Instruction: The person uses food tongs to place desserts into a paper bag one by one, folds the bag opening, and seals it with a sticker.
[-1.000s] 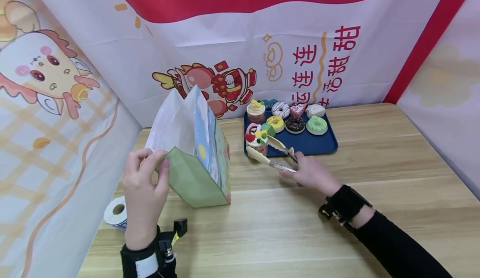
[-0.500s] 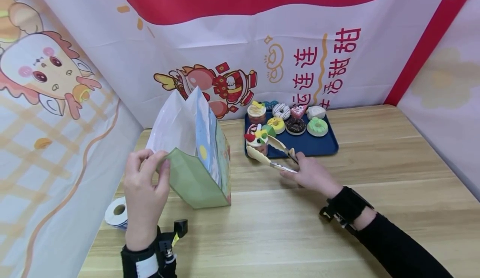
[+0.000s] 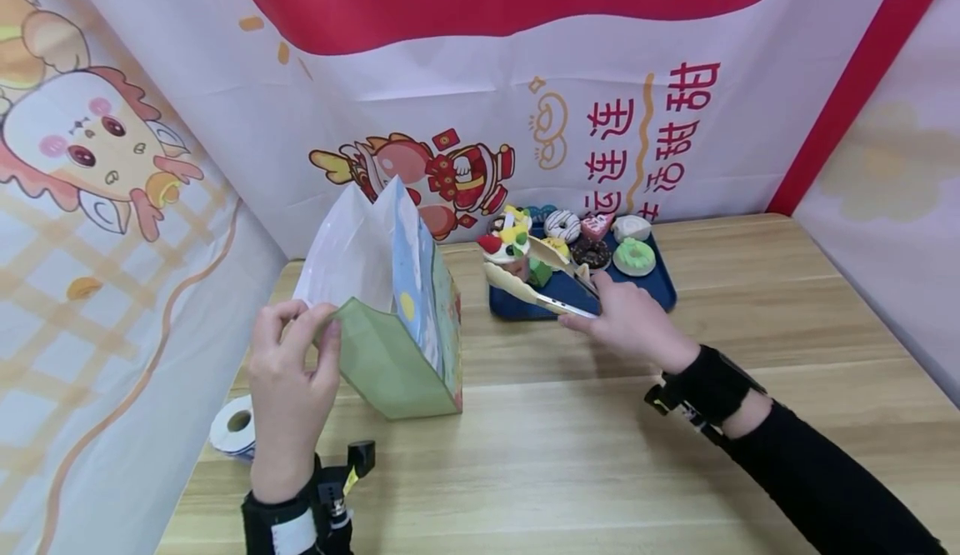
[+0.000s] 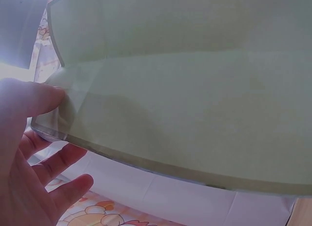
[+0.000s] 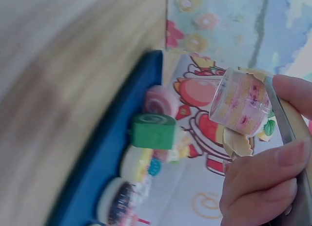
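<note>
On the left, my left hand (image 3: 292,380) pinches the top edge of a paper gift bag (image 3: 397,363) between thumb and fingers. The bag stands upright, its mouth spread, with a green side and a picture-printed side. My right hand (image 3: 633,322) grips tongs (image 3: 558,304) with cream-coloured tips. Between those tips is a clear dessert cup (image 5: 239,102) with pink layered cake, topped with cream and fruit, held above the tray's left end. The blue tray (image 3: 517,310) holds toy-like pastries, among them a green doughnut (image 3: 633,257) and a chocolate doughnut (image 3: 591,253).
A white roll (image 3: 235,426) stands behind my left wrist at the table's left side. Printed cloth walls (image 3: 420,72) enclose the wooden table (image 3: 540,455) at the back and sides. Bare wood lies between the bag and the tray.
My right hand has raised the tongs with the dessert cup off the tray, upward and slightly left. The left hand and bag stay as they were.
</note>
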